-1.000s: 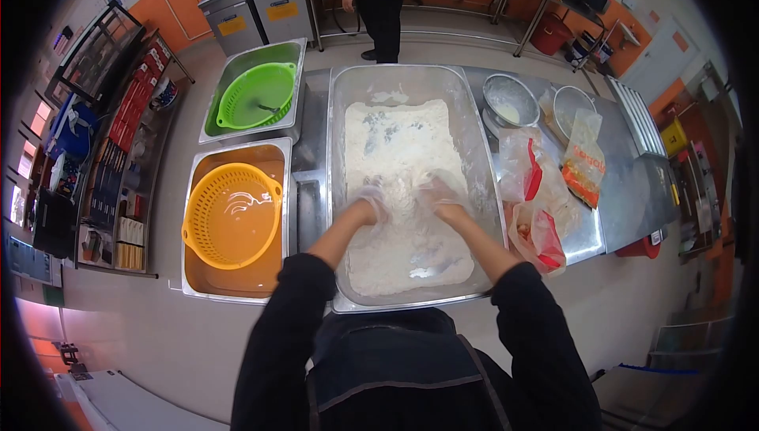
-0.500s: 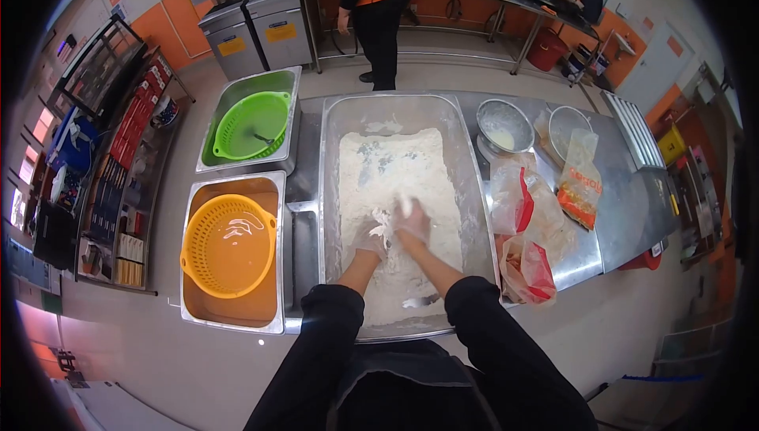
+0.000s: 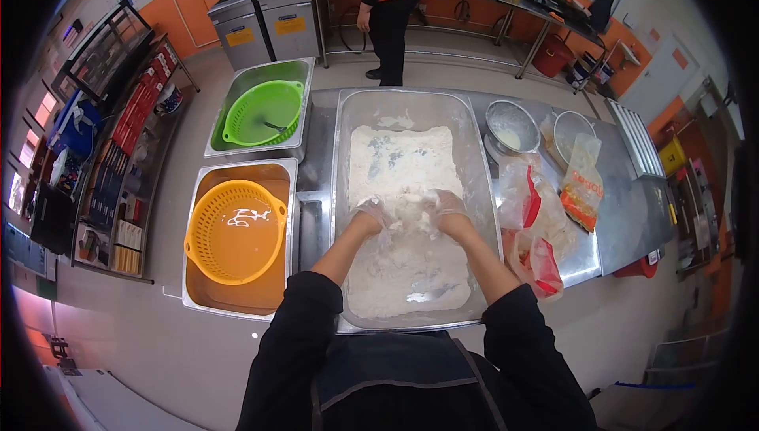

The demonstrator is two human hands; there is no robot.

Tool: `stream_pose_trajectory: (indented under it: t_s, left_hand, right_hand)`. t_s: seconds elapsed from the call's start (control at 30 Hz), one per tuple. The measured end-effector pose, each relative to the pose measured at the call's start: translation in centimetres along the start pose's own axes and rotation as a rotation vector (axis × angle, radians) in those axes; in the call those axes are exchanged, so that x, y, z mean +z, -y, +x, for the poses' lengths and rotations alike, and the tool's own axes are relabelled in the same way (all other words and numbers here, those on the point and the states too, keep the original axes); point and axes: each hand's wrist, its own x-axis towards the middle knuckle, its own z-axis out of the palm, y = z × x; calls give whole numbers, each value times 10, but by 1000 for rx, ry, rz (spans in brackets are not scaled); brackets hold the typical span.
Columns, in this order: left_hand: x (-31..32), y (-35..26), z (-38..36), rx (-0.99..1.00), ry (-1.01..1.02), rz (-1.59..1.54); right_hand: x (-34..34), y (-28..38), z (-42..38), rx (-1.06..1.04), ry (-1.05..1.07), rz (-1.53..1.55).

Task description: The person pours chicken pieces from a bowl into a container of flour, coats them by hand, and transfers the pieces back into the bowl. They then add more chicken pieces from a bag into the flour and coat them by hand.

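A large metal tray of white flour lies in front of me. In clear gloves dusted with flour, my left hand is at the left of the tray's middle and my right hand faces it from the right. Between them is a low, lumpy heap of floury stuff, which both hands touch. Flour and blur hide the fingertips, so I cannot make out how far the fingers are closed. Bare metal shows through the flour in patches near and far.
Left of the tray, a yellow basket sits in an orange-brown liquid and a green basket in another metal pan. To the right are a sieve, a second strainer and plastic bags. A person in orange stands beyond the table.
My hands were close together, the right one reaching over the flour. Now they are apart on either side of the heap, the right hand further right. The view has shifted slightly.
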Motion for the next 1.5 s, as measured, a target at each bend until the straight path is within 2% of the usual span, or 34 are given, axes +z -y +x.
stream_pose_trajectory:
  t_s: [0.03,0.1,0.2,0.23,0.3,0.33,0.43,0.5,0.53,0.6,0.63,0.73,0.83,0.93,1.0,1.03,1.1,1.2,1.23,1.3,1.4,1.5]
  left_hand:
    - [-3,-6,-1,-116,-119,-109]
    - [-8,-21,-1,-353,-358,-323]
    - [4,-24,10,-476,-531,-329]
    - [6,-19,12,-420,-454,-402]
    - [-22,-18,-5,-307,-295,-547]
    - [-19,-12,-4,-302,-293,-508]
    - [-6,2,-3,-276,-249,-375]
    - [-3,4,0,-240,-182,-268]
    - [-7,2,0,-292,-170,-308]
    - [-29,-5,-5,-408,-158,-392]
    - [-39,-7,-8,-437,-216,-390]
    - [-52,-11,-23,-491,-269,-414]
    - [-43,-5,-16,-526,-205,-575]
    - [-33,-2,-11,-658,-211,-786]
    - [-75,-15,-36,-725,-206,-859]
    - [-63,-11,-29,-597,-113,-661]
    - [-31,-1,-12,-335,54,-260]
    - [-65,-13,-38,-436,-114,-333]
    - [-65,-13,-40,-478,-197,-392]
    - [-14,-4,-12,-586,-414,-638]
    - [-14,-1,-7,-576,-325,-632]
    - [-2,3,-2,-256,-19,-242]
  right_hand:
    - [0,8,-4,-10,-48,-52]
    - [3,16,-6,98,-94,-205]
    - [7,16,-2,165,-95,-323]
    - [8,14,-2,171,-81,-345]
    - [-1,10,-19,-52,-51,-271]
    - [-4,10,-22,-164,-36,-231]
    - [8,7,-8,33,229,-258]
    - [55,-19,17,-122,46,-411]
    - [78,-29,27,-201,-48,-489]
    - [99,-32,45,-174,-24,-393]
    - [104,-33,53,-167,-6,-345]
    - [98,-11,19,-281,207,-508]
    - [89,24,-38,-350,80,-704]
    - [96,13,-38,-320,91,-830]
    - [110,0,-20,-257,5,-840]
    - [114,-4,-9,-226,-44,-844]
    - [101,2,14,-98,39,-659]
    - [72,32,33,235,180,-527]
    - [69,27,36,247,162,-504]
    - [59,0,38,287,141,-471]
    - [17,9,14,176,225,393]
    - [-15,11,-2,225,257,275]
